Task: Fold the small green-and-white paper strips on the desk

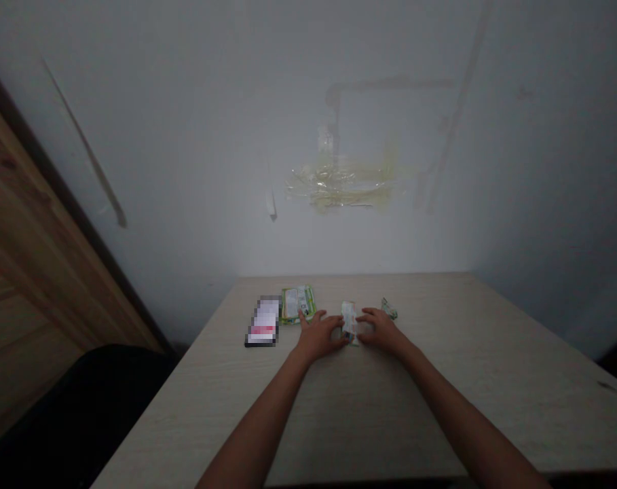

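Note:
A small, narrow white-and-green packet lies on the table between my two hands. My left hand rests at the packet's left side, fingers spread, with the thumb and a fingertip at its edge. On the other side, my right hand is curved with its fingers apart, close to the packet's right edge. Whether the right fingertips touch it I cannot tell. Just beyond my left fingers lie green-and-white packets, seemingly stacked. A crumpled green-and-white wrapper sits behind my right hand.
A phone with a blurred, lit screen lies at the left of the pale wooden table. The table's far edge meets a grey wall with tape remnants. A dark chair-like shape and wooden panelling stand at the left.

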`<state>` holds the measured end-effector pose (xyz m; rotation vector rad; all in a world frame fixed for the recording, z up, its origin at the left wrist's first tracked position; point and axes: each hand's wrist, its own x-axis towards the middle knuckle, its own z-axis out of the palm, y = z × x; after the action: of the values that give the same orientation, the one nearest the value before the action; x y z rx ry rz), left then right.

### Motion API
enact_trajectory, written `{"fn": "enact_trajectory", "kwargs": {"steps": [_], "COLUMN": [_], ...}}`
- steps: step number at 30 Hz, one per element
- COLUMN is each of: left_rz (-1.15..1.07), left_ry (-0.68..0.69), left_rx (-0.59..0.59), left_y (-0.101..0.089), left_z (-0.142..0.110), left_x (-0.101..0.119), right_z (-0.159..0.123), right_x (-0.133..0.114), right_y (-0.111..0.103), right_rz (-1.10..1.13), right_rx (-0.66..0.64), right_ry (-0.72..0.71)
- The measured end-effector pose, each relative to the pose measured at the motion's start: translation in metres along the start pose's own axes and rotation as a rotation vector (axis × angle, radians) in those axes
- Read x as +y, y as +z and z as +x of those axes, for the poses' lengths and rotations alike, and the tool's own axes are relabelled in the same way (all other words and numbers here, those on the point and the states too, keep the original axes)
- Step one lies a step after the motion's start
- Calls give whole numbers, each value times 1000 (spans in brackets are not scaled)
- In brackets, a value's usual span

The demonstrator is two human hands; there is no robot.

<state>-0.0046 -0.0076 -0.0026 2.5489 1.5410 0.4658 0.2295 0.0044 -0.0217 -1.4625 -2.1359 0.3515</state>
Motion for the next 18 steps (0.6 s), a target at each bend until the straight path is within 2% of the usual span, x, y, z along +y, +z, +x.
{"fn": "enact_trajectory", "kwargs": {"steps": [8, 18], "left_rz": [-21, -2], "left_ry": [10, 44], "left_rx": [5, 116], "left_y": [2, 2], "left_z": [1, 0], "left_x": [-1, 4], "right_z": [-2, -7], "right_x": [7, 13], "right_y": [-1, 2], "right_rz": [-2, 69], "right_rx": [-61, -15], "right_ry": [-61, -133]}}
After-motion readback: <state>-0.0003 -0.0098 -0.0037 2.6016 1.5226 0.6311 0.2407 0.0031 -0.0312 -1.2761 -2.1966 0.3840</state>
